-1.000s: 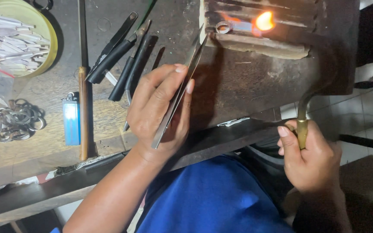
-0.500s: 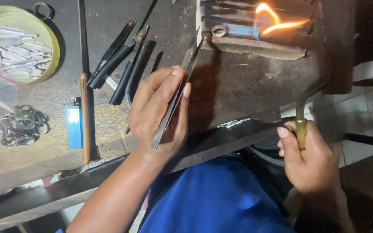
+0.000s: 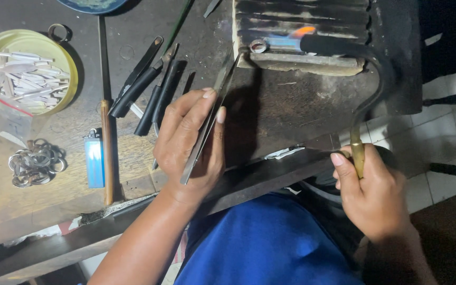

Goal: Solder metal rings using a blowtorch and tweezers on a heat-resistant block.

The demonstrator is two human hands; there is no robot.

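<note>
I am gripping long tweezers [image 3: 207, 129] in my left hand [image 3: 191, 145], their tips reaching the small ring [image 3: 258, 46] on the charred block [image 3: 302, 31] at the counter's [image 3: 291, 105] far side. My right hand [image 3: 370, 192] is clasping the torch [image 3: 357, 105]; its flame has just shrunk and swung onto the ring, so heating is tightening.

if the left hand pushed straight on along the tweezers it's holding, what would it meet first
Probably the small metal ring on the charred block: the left hand aims its tweezers up at it, tips near it; depth is unclear.
</note>
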